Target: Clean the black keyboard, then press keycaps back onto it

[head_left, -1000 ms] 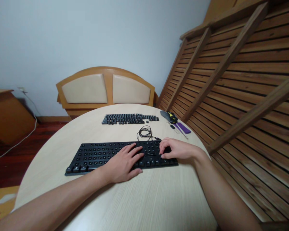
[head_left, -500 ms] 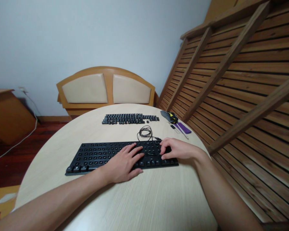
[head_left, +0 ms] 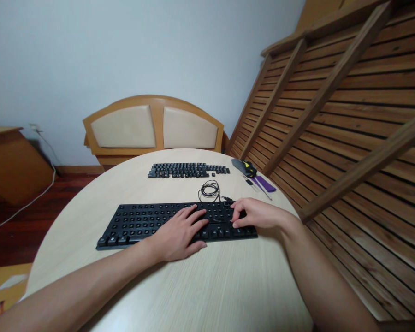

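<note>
A black keyboard (head_left: 134, 221) lies on the round table, most of its sockets bare and keycaps along its front row. My left hand (head_left: 183, 229) rests flat on its middle, fingers spread and thumb on the tabletop by the front edge. Over the number pad at the right end, my right hand (head_left: 244, 213) is closed in a pinch, with a small dark keycap (head_left: 232, 221) at the fingertips, partly hidden. Behind the keyboard, loose keycaps (head_left: 180, 170) stand in rows, and one single keycap (head_left: 213, 174) sits apart in front of them.
A coiled black cable (head_left: 209, 188) lies behind the keyboard. At the table's right edge are a grey and yellow-black item (head_left: 244, 168), a purple strip (head_left: 265, 183), a wire puller (head_left: 253, 185) and a thin rod. A slatted wooden panel (head_left: 349, 138) leans along the right.
The whole view has shifted very slightly. Both hands keep nearly the same place on the keyboard, the right one still pinching over the number pad.
</note>
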Available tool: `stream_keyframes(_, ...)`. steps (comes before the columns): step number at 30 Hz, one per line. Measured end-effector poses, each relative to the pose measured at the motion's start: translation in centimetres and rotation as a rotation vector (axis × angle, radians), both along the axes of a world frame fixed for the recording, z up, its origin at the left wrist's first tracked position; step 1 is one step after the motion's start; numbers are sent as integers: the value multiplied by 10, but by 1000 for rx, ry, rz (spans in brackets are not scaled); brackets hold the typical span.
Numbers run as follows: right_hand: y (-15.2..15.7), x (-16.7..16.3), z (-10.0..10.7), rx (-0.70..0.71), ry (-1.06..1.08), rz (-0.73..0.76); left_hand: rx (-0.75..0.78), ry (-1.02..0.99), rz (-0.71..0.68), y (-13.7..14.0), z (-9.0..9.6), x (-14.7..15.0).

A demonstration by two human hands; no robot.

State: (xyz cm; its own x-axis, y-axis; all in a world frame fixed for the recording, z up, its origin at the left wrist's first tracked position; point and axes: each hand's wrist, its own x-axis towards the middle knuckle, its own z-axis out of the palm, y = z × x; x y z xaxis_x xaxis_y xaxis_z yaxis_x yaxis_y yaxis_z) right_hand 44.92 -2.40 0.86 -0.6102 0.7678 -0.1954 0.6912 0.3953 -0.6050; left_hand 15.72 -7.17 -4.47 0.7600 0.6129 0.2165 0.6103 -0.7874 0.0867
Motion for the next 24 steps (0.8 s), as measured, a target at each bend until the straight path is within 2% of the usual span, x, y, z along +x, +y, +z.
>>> stream_keyframes(4, 2, -2, 1, -54, 10, 20, 1, -6, -3, 0, 0, 0)
stream_keyframes(13, 5, 0, -1, -21, -21, 11, 3, -20, -5, 0, -1, 0)
stream_keyframes(20, 8, -9, 2, 13, -190, 19, 4, 5, 1, -1, 0, 1)
stream_keyframes(24, 9, -13, 12, -5, -257, 30, 9, -9, -2, -1, -1, 0)
